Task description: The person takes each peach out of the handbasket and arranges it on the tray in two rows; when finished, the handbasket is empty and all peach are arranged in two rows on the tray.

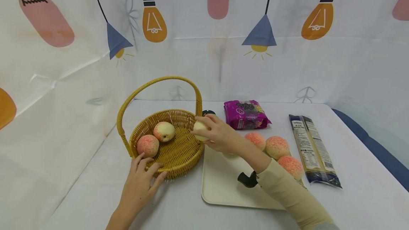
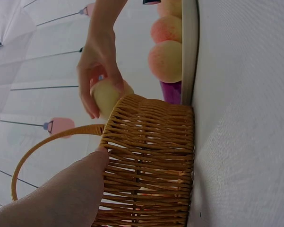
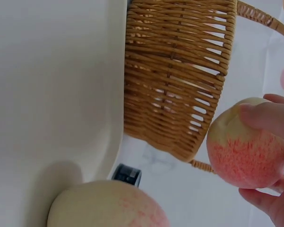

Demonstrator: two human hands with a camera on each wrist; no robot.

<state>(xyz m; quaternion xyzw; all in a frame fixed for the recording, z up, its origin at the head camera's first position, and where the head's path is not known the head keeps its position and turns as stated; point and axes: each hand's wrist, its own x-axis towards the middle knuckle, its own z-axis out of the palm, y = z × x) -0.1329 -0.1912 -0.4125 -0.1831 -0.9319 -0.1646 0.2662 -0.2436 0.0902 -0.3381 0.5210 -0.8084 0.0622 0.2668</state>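
Observation:
My right hand [image 1: 220,134] pinches a pale peach with a red blush [image 3: 248,146] between thumb and fingers, at the right rim of the wicker basket [image 1: 182,171]. In the left wrist view this peach [image 2: 106,97] is just beyond the rim. My left hand [image 1: 137,187] rests on the basket's near left rim, fingers loosely spread over it. Inside the basket lie a redder peach [image 1: 148,146] and a paler peach [image 1: 164,131]. A tall arched handle [image 1: 159,79] rises over them.
A cream tray [image 1: 223,194] stands right of the basket, with several peaches [image 1: 277,147] on it, partly behind my right forearm. Behind it lies a purple snack packet [image 1: 246,114]. A long noodle packet [image 1: 314,150] lies at the right. A small black-topped object [image 3: 127,174] stands behind the basket.

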